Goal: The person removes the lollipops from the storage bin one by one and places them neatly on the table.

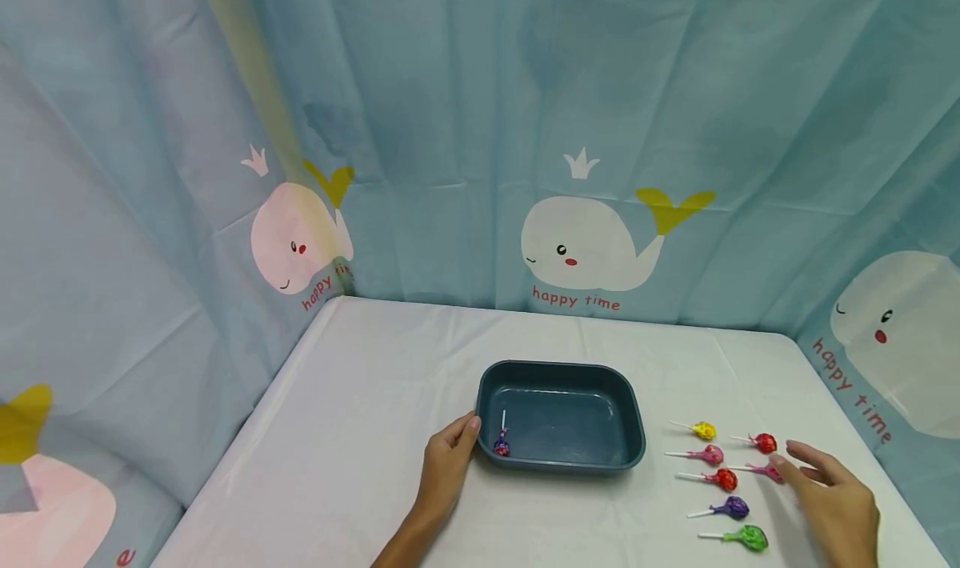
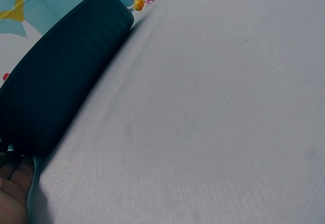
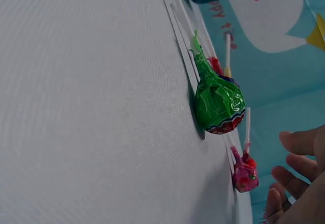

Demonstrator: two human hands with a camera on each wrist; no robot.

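My left hand [image 1: 447, 461] holds the left side of a dark teal plastic basin [image 1: 561, 466], thumb at the rim; in the left wrist view its fingers [image 2: 20, 176] meet the basin's outer wall. A purple wrapped lollipop [image 1: 502, 444] lies inside, at the basin's left. My right hand [image 1: 836, 493] is at the right, fingers spread and loosely bent, beside a pink lollipop [image 1: 771, 472] it partly covers. The right wrist view shows a gap between those fingers and a pink lollipop [image 3: 246, 177], with nothing in the hand. Just beyond lies a red lollipop [image 1: 764, 443].
Left of my right hand is a column of lollipops: yellow [image 1: 703, 430], pink [image 1: 711, 454], red [image 1: 723, 479], purple [image 1: 735, 508] and green [image 1: 752, 538], sticks pointing left. A white cloth [image 1: 360, 401] covers the table. Blue whale-print curtains [image 1: 450, 134] stand behind and at both sides.
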